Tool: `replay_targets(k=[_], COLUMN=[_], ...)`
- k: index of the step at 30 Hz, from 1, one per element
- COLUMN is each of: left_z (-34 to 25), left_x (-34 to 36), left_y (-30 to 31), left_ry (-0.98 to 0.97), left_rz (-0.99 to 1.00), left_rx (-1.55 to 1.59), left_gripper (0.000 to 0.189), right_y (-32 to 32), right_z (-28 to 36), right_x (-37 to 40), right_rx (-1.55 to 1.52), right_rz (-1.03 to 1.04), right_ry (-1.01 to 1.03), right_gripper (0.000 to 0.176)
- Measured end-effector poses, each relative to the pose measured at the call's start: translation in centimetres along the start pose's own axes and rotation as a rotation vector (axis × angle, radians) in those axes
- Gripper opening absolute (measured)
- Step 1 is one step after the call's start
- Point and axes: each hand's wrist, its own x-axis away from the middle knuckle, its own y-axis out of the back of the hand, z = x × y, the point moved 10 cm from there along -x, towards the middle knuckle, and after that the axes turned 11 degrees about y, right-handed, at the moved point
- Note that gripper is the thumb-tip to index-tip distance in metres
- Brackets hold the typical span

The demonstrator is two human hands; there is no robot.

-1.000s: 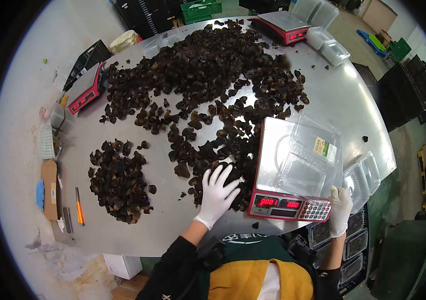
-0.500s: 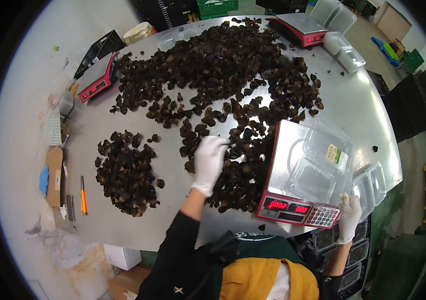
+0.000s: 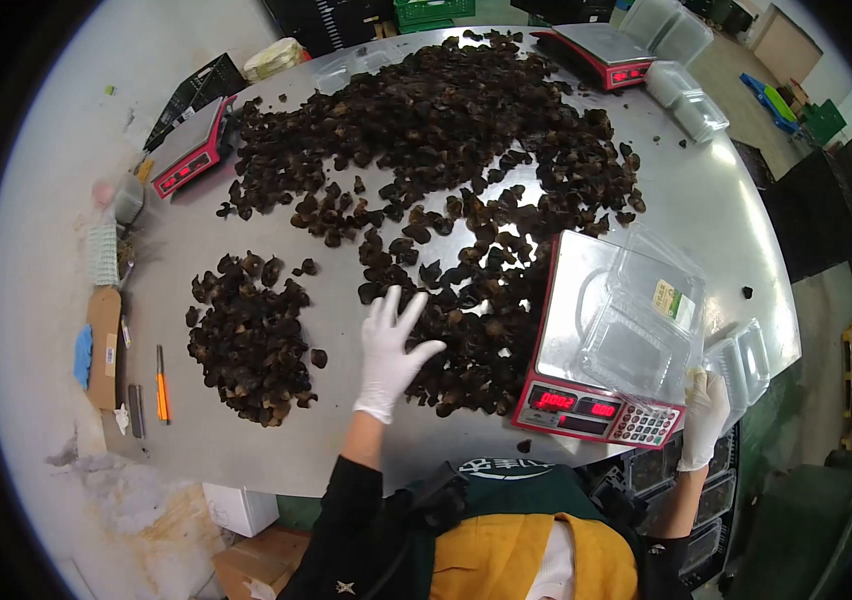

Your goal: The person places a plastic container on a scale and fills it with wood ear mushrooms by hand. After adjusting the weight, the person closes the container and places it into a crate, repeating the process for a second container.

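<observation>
My left hand [image 3: 393, 355], in a white glove, has its fingers spread and holds nothing. It is over the left edge of the near part of a big heap of dark wood ear mushrooms [image 3: 426, 110]. A smaller mushroom pile [image 3: 251, 345] lies left of it. My right hand [image 3: 704, 420], also gloved, has curled fingers at the near right corner of an open clear plastic container [image 3: 626, 350]; the fingertips are partly hidden. The container rests on a red digital scale [image 3: 596, 415] with lit red digits and has a label on its lid.
Two more red scales stand on the metal table, one at the far left [image 3: 193, 150] and one at the far right [image 3: 601, 55]. Clear containers [image 3: 741, 365] are stacked beside my right hand. An orange cutter knife [image 3: 162, 385] lies at left.
My left hand has moved slightly left and nearer me, turning from curled to spread fingers. My right hand stays beside the container. The whole view has shifted slightly.
</observation>
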Motion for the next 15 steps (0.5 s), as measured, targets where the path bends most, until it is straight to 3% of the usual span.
replay_targets(k=[2,4,6,7,11,14,15], left_z=[-1.2,-1.3,-1.2,-1.7,-1.1,0.1,0.3], left_x=[0.0,-0.3,-0.4,-0.6,-1.7,-1.4,-1.5], left_y=[-3.4,-4.2,-5.5,-5.4,-4.7,-1.6,-1.7], left_ry=[-0.009,-0.025,-0.081,-0.14,-0.125,0.015,0.07], left_rz=[0.106,0.05,0.066,-0.012,-0.035,-0.149,-0.062], left_rx=[-0.026,0.019,-0.134,-0.11,0.087,0.279,0.32], left_gripper=[0.07,0.064,0.05,0.034,0.021,0.032,0.043], right_y=[0.3,0.7,0.5,0.3,-1.7,-2.5,-3.3], right_z=[-0.4,-0.9,-1.9,-2.1,-3.7,-2.3,-2.7], right_x=[0.3,0.6,1.3,1.5,1.9,2.3,2.7], right_rx=[-0.003,-0.011,-0.04,-0.038,-0.02,-0.11,-0.191], right_rz=[-0.02,-0.046,-0.012,-0.011,0.037,0.07,0.1], right_ry=[-0.034,-0.067,-0.149,-0.151,-0.202,-0.329,-0.38], right_gripper=[0.02,0.02,0.022,0.022,0.029,0.034,0.032])
